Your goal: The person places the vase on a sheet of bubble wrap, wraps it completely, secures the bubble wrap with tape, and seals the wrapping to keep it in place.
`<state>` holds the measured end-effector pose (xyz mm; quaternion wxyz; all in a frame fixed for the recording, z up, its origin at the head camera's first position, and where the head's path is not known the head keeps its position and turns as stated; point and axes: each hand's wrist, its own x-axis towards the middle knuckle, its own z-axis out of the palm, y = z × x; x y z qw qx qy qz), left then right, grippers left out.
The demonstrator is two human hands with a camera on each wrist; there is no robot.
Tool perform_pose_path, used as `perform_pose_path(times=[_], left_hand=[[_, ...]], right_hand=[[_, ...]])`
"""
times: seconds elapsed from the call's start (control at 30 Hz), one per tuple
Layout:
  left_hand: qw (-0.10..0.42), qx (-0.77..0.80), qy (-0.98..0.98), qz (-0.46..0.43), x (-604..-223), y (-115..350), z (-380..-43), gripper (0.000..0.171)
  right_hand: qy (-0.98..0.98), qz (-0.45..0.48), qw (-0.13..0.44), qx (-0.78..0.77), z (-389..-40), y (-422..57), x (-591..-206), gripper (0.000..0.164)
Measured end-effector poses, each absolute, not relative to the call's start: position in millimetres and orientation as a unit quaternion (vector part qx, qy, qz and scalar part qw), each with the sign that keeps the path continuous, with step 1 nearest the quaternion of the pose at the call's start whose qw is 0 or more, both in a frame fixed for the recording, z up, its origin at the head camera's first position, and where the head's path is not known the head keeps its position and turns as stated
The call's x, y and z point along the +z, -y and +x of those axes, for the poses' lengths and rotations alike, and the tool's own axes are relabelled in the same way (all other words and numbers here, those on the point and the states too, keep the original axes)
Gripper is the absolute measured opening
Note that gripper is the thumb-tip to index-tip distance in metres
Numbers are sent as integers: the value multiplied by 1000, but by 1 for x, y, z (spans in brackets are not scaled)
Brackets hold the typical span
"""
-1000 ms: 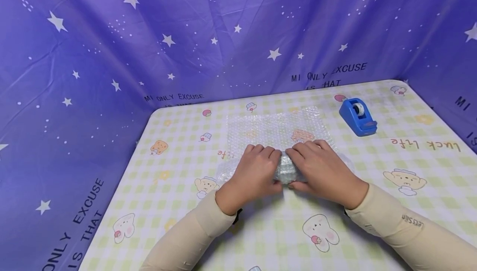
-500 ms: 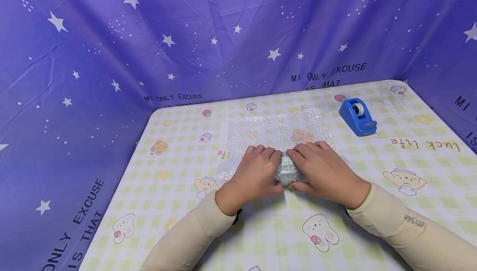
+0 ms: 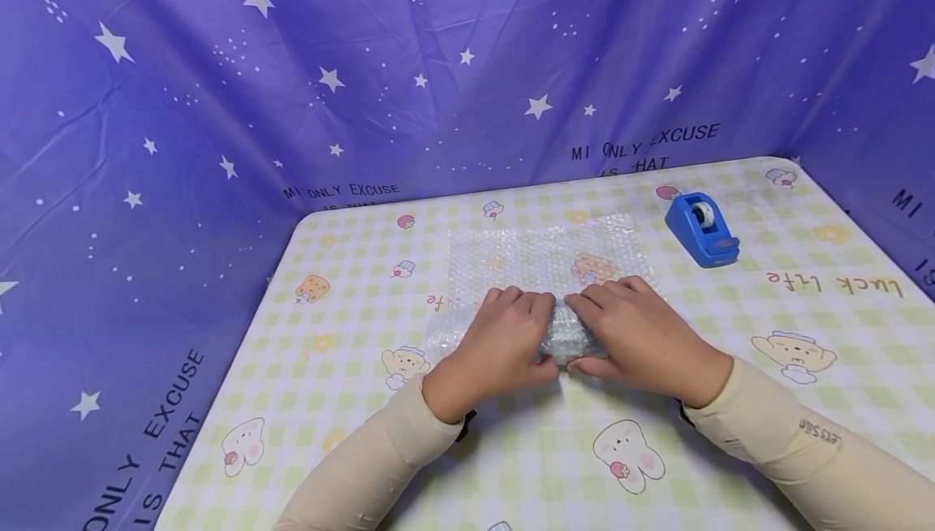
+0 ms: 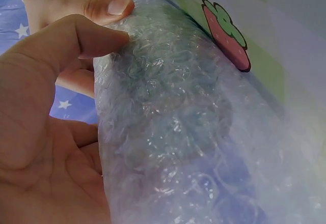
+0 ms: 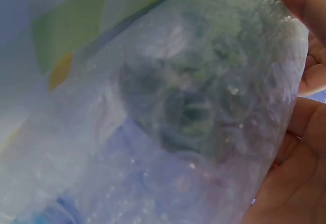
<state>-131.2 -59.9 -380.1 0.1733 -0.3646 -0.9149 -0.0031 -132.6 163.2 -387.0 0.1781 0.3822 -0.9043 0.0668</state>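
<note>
A sheet of clear bubble wrap (image 3: 526, 259) lies on the table, its near end rolled into a thick bundle (image 3: 566, 332). My left hand (image 3: 500, 344) grips the bundle's left part, fingers over the far side and thumb on the near side. The right hand (image 3: 639, 340) holds the right part the same way, close beside the left. In the left wrist view the thumb presses on the wrap (image 4: 163, 96). A greenish, dark thing (image 5: 188, 107) shows blurred through the layers in the right wrist view; I cannot tell what it is.
A blue tape dispenser (image 3: 703, 230) with a roll of tape stands at the back right of the table. The checked tablecloth (image 3: 351, 433) has cartoon prints. A purple star curtain (image 3: 438, 68) hangs behind the table and along its sides.
Both hands and the bundle have shifted very slightly toward the person and to the right. The far edge of the bubble wrap has come slightly nearer. The grips look the same.
</note>
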Motion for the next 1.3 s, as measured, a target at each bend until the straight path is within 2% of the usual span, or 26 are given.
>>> perform_pose_path(times=[0.43,0.97,1.3], left_hand=[[175,-14,912,-371,-379,61,-131,45],[144,-13,914,-379,-376,62,-129,41],[144,-23,912,-383,-376,62,-129,41]], right_hand=[[906,383,164,72,-133,-165,-386,82],[905,391,151,75,-133,-167,-385,81],[905,392,150,72,-133,-167,-382,80]])
